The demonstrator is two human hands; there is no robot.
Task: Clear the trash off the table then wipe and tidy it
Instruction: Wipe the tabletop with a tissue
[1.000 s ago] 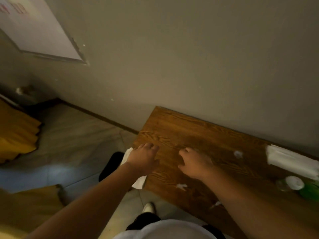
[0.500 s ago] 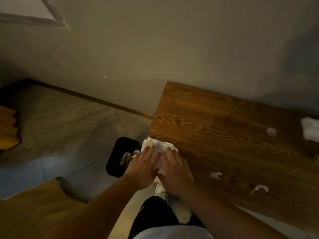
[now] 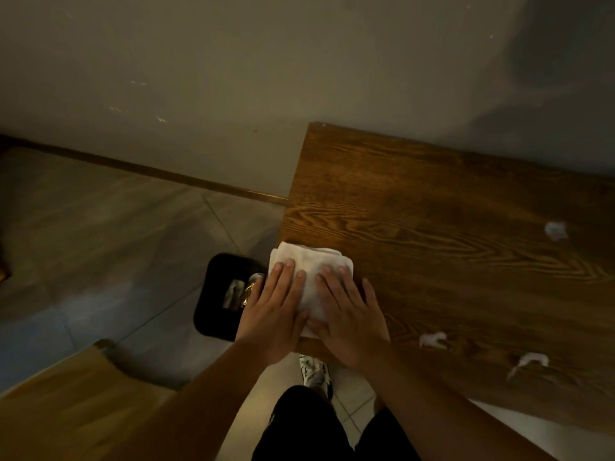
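Dim light falls on the wooden table [image 3: 432,234], which is pushed against a plain wall, with tiled floor to its left. I have both palms flat on a folded white cloth [image 3: 311,266] at the table's near left corner: my left hand [image 3: 276,314] covers its left side and reaches past the table edge, my right hand [image 3: 349,317] presses its right side, and neither hand grips anything, the fingers spread and lying open on the fabric. Pressing with 2 hands keeps the folds together, so I judge I am readying the cloth to wipe. On the floor just left of this corner, below my left hand, sits a black bin [image 3: 216,294] with something shiny inside, placed, I think, so scraps can be swept over the edge into it. 3 white paper scraps remain: 1 [image 3: 556,230] far right, 1 [image 3: 432,339] near my right wrist, 1 [image 3: 529,361] nearer the front edge. Clearing is not finished.
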